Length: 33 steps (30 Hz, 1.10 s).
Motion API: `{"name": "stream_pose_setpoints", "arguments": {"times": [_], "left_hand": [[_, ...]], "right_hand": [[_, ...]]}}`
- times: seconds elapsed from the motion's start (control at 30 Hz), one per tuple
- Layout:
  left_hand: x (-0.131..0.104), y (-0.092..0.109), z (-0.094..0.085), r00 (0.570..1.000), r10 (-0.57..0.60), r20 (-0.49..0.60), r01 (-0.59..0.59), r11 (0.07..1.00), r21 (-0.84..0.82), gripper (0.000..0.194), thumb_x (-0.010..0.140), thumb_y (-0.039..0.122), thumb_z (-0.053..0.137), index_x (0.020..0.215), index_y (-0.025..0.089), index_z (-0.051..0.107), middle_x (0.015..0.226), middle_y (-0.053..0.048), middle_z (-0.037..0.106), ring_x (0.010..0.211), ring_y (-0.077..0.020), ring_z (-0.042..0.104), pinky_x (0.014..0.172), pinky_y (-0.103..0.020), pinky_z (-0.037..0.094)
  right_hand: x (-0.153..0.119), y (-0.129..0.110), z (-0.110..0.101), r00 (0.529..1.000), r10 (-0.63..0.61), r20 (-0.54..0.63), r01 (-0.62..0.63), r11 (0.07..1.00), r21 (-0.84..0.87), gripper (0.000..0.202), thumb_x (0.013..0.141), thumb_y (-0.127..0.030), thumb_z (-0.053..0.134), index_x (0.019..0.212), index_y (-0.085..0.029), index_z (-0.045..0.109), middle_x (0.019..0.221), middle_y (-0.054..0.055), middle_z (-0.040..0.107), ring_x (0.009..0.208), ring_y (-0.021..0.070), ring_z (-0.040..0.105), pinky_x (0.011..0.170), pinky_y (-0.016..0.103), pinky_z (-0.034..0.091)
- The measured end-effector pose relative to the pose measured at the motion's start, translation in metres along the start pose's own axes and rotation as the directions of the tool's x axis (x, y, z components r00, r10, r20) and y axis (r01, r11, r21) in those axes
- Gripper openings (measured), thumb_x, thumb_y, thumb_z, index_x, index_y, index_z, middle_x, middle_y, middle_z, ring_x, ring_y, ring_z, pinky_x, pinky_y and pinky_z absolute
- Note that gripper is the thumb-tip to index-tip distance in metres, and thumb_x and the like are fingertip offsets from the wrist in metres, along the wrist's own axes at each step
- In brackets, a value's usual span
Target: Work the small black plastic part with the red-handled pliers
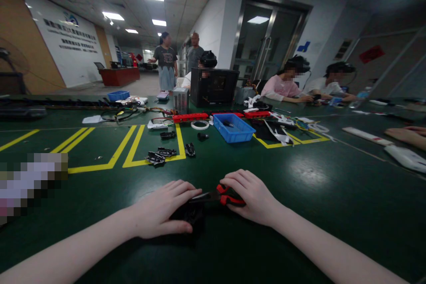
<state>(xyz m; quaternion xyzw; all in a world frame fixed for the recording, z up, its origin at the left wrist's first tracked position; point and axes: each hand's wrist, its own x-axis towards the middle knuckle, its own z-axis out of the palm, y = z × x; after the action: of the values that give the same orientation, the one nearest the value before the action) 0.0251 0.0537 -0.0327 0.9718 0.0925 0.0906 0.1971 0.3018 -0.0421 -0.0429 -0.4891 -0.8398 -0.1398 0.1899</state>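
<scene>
Red-handled pliers [210,196] lie level in my right hand [251,196], whose fingers are curled round the grips. The jaws point left and reach my left fingertips. My left hand [163,211] rests low over a small black part [193,215], held between thumb and fingers; much of it is hidden and blends into dark shadow. Beyond my hands lie several black clip-like pieces [162,152], bunched near a yellow tape corner, and one black cylindrical piece [203,136].
A blue tray [234,129] with a dark item inside stands ahead. Behind it are red strips [190,117], a white ring [199,125], cables and a black computer case [213,88]. White power strips [368,136] lie at right, near another person's hand [408,135]. Several people are beyond.
</scene>
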Motion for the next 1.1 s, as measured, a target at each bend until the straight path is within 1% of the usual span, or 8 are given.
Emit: {"name": "stream_pose_setpoints", "arguments": {"times": [0.27, 0.47, 0.6, 0.67, 0.83, 0.9, 0.97, 1.1], "left_hand": [[0.0017, -0.0036, 0.0013, 1.000, 0.000, -0.006, 0.000, 1.000, -0.015, 0.067, 0.085, 0.054, 0.064, 0.141, 0.024, 0.043, 0.129, -0.010, 0.052, 0.113, -0.0285, 0.051, 0.097, -0.042, 0.044], [0.0024, -0.0056, 0.0020, 1.000, 0.010, 0.011, -0.010, 1.000, 0.004, 0.066, 0.085, 0.054, 0.063, 0.141, 0.025, 0.043, 0.129, -0.010, 0.051, 0.113, -0.0285, 0.051, 0.096, -0.042, 0.044], [0.0014, -0.0018, -0.0006, 1.000, 0.014, 0.016, -0.015, 0.999, 0.047, 0.065, 0.088, 0.052, 0.060, 0.144, 0.024, 0.040, 0.130, -0.012, 0.050, 0.113, -0.0295, 0.050, 0.097, -0.044, 0.043], [0.0010, -0.0011, -0.0015, 0.999, 0.029, 0.015, -0.030, 0.998, 0.059, 0.066, 0.089, 0.053, 0.058, 0.145, 0.022, 0.038, 0.130, -0.013, 0.050, 0.113, -0.0299, 0.050, 0.097, -0.044, 0.043], [0.0015, -0.0017, -0.0016, 0.999, 0.030, 0.019, -0.032, 0.997, 0.069, 0.067, 0.090, 0.053, 0.056, 0.146, 0.021, 0.037, 0.131, -0.014, 0.049, 0.114, -0.0301, 0.050, 0.097, -0.044, 0.043], [0.0015, -0.0027, -0.0006, 0.999, 0.037, 0.013, -0.038, 0.997, 0.068, 0.068, 0.089, 0.053, 0.057, 0.146, 0.022, 0.037, 0.130, -0.013, 0.050, 0.113, -0.0300, 0.050, 0.097, -0.043, 0.043], [0.0009, -0.0045, 0.0010, 0.999, 0.044, 0.003, -0.044, 0.997, 0.067, 0.070, 0.089, 0.054, 0.056, 0.148, 0.023, 0.034, 0.131, -0.013, 0.050, 0.114, -0.0301, 0.051, 0.097, -0.043, 0.043], [-0.0011, -0.0079, 0.0033, 1.000, 0.017, -0.021, -0.016, 0.999, 0.046, 0.076, 0.091, 0.054, 0.054, 0.152, 0.023, 0.023, 0.137, -0.013, 0.046, 0.118, -0.0307, 0.049, 0.100, -0.043, 0.042]], "right_hand": [[-0.0003, 0.0017, -0.0021, 0.999, -0.046, -0.026, 0.045, 0.998, -0.035, 0.038, 0.078, -0.027, 0.065, 0.114, -0.017, 0.055, 0.105, 0.010, 0.065, 0.092, 0.0228, 0.059, 0.077, 0.037, 0.048], [0.0013, 0.0011, -0.0025, 0.990, -0.084, -0.111, 0.078, 0.996, -0.053, 0.039, 0.078, -0.026, 0.063, 0.115, -0.017, 0.054, 0.108, 0.011, 0.064, 0.103, 0.0261, 0.058, 0.087, 0.043, 0.046], [0.0032, 0.0005, -0.0033, 0.988, -0.042, -0.147, 0.036, 0.998, -0.045, 0.041, 0.078, -0.026, 0.061, 0.117, -0.018, 0.051, 0.112, 0.013, 0.062, 0.110, 0.0285, 0.056, 0.092, 0.048, 0.044], [0.0035, 0.0005, -0.0034, 0.992, -0.002, -0.125, 0.000, 1.000, -0.017, 0.042, 0.078, -0.025, 0.060, 0.118, -0.018, 0.050, 0.114, 0.014, 0.061, 0.111, 0.0293, 0.055, 0.093, 0.049, 0.045], [0.0027, -0.0016, -0.0019, 0.999, 0.040, 0.007, -0.040, 0.999, 0.012, 0.042, 0.073, -0.017, 0.059, 0.115, -0.017, 0.054, 0.112, 0.014, 0.061, 0.105, 0.0284, 0.056, 0.091, 0.048, 0.047], [0.0028, -0.0031, -0.0011, 0.999, 0.034, 0.034, -0.034, 0.999, 0.007, 0.037, 0.075, -0.022, 0.062, 0.111, -0.017, 0.057, 0.108, 0.013, 0.062, 0.100, 0.0270, 0.058, 0.086, 0.045, 0.049], [0.0034, -0.0045, -0.0009, 0.999, 0.019, 0.037, -0.019, 1.000, 0.002, 0.035, 0.079, -0.033, 0.065, 0.109, -0.017, 0.059, 0.104, 0.012, 0.064, 0.094, 0.0256, 0.059, 0.081, 0.042, 0.049], [0.0053, -0.0056, -0.0017, 0.999, -0.008, 0.038, 0.008, 1.000, -0.010, 0.050, 0.080, -0.056, 0.064, 0.111, -0.016, 0.061, 0.099, 0.012, 0.065, 0.089, 0.0249, 0.059, 0.076, 0.040, 0.048]]}}
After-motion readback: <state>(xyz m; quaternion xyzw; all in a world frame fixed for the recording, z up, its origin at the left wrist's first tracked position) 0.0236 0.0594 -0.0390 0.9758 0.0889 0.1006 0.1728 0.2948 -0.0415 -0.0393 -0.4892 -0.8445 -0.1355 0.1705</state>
